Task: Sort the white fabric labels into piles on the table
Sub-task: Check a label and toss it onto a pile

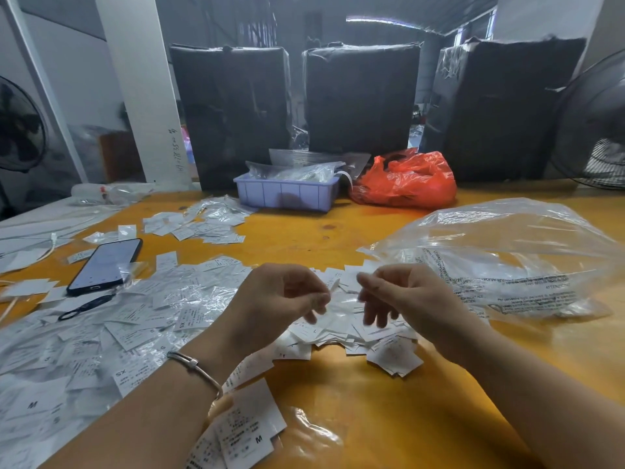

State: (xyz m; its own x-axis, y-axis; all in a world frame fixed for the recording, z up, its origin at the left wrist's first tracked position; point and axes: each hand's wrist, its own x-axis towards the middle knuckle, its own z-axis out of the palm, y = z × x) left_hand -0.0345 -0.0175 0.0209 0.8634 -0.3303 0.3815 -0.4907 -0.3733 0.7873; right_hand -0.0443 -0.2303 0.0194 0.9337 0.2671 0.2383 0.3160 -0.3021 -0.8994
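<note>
left hand (280, 299): centre frame, raised, fingers curled, holding nothing that shows | right hand (402, 292): just beside it, fingers curled, grasp cannot be told | white fabric labels (358, 333): heaped on orange worktop (372, 418) directly under both hands, more spread lower left

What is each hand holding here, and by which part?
It cannot be told. The left hand and right hand hover with curled fingers over the pile of labels; motion blur hides whether either pinches a label.
</note>
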